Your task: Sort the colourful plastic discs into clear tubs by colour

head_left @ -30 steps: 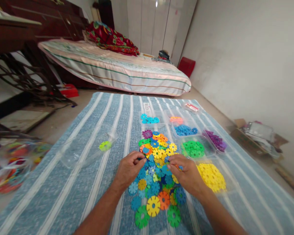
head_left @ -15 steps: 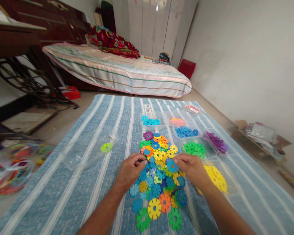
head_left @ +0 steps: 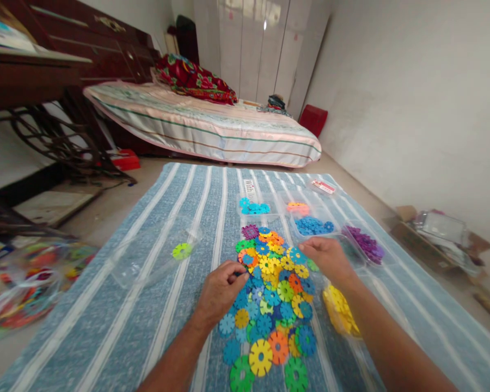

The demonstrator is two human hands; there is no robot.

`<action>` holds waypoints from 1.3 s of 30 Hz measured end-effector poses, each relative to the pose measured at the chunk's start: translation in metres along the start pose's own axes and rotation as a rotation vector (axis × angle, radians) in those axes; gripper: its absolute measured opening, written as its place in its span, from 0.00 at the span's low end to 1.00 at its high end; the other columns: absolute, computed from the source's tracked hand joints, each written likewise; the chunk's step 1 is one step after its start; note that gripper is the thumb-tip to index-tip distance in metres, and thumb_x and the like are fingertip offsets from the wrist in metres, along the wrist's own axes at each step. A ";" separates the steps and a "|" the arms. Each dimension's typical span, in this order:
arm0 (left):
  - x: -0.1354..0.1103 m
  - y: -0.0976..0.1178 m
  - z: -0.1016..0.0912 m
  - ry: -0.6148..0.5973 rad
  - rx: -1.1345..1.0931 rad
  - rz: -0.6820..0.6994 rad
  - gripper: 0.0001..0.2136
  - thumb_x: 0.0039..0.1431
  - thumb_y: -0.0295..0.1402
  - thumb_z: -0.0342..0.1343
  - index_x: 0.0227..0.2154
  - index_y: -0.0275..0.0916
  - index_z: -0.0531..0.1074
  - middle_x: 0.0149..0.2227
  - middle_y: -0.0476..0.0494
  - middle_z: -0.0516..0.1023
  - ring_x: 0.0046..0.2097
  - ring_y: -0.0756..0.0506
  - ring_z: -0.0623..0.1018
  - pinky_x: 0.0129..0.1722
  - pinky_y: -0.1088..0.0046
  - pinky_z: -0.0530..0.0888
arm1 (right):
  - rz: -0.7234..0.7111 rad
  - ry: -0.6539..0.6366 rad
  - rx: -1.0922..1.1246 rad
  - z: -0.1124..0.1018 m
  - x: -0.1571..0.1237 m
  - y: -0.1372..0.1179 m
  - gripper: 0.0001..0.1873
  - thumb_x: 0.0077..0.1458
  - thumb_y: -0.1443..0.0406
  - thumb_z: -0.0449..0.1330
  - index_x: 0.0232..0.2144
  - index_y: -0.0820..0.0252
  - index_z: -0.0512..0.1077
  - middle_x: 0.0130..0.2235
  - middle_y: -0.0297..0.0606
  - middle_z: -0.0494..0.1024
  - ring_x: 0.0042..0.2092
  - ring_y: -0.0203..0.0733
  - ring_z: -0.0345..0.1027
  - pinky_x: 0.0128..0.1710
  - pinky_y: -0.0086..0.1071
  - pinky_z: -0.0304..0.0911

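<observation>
A loose pile of notched plastic discs [head_left: 271,296] in several colours lies in front of me on a striped cloth. My right hand [head_left: 329,258] is closed in a pinch on a blue notched disc [head_left: 296,255], raised over the pile's right edge. At the left edge of the pile is my left hand [head_left: 224,287], its thumb and forefinger pressed together; what sits between them, if anything, I cannot make out. Under my right forearm, yellow discs [head_left: 340,309] are partly covered. A purple square-edged piece [head_left: 250,232] rests at the far end of the pile.
Clear boxes hold light blue discs [head_left: 256,208], orange discs [head_left: 298,208], blue discs [head_left: 313,225] and purple discs [head_left: 365,245]. A clear lid-like tray [head_left: 147,261] with one lime disc [head_left: 182,250] stands left. Beyond are a bed [head_left: 212,130] and a cardboard box [head_left: 436,239].
My right hand has moved away from me and slightly right, carrying the blue disc off the pile. An orange disc and a lime disc now show there. My left hand stays near the pile's left edge.
</observation>
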State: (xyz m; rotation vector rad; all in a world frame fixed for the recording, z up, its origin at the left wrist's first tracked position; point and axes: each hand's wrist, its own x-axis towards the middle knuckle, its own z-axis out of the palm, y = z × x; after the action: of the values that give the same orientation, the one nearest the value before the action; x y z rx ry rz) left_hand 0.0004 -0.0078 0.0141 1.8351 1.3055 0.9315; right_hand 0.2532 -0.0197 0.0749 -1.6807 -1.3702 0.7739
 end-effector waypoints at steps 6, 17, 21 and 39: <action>-0.001 0.002 0.000 -0.006 0.000 -0.002 0.08 0.51 0.38 0.53 0.26 0.40 0.73 0.29 0.50 0.74 0.27 0.51 0.71 0.30 0.76 0.69 | -0.019 -0.036 -0.025 0.003 0.006 -0.001 0.18 0.43 0.53 0.58 0.14 0.59 0.64 0.16 0.26 0.54 0.20 0.30 0.45 0.19 0.26 0.43; -0.001 0.000 0.000 -0.017 -0.030 -0.029 0.08 0.51 0.38 0.53 0.27 0.39 0.73 0.30 0.49 0.73 0.27 0.51 0.71 0.29 0.76 0.68 | -0.097 0.093 -0.124 0.028 0.112 -0.047 0.18 0.49 0.55 0.54 0.15 0.60 0.64 0.16 0.27 0.58 0.21 0.31 0.52 0.23 0.26 0.50; -0.002 0.003 0.000 -0.018 -0.047 -0.039 0.08 0.50 0.37 0.54 0.26 0.39 0.73 0.30 0.49 0.73 0.26 0.51 0.70 0.28 0.76 0.67 | -0.138 0.173 -0.249 0.040 0.116 -0.056 0.19 0.49 0.58 0.55 0.12 0.59 0.62 0.14 0.26 0.53 0.21 0.32 0.50 0.23 0.28 0.45; -0.002 0.005 0.005 0.004 -0.020 -0.008 0.06 0.51 0.34 0.54 0.26 0.39 0.73 0.28 0.51 0.73 0.27 0.53 0.70 0.29 0.78 0.67 | -0.506 -0.325 -0.488 0.063 -0.087 -0.005 0.02 0.51 0.69 0.61 0.29 0.60 0.74 0.40 0.41 0.74 0.47 0.45 0.66 0.49 0.39 0.62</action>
State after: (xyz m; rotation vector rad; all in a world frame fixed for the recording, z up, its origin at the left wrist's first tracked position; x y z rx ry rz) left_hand 0.0068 -0.0118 0.0152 1.8123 1.3000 0.9414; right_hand 0.1777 -0.0911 0.0465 -1.4791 -2.2417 0.4448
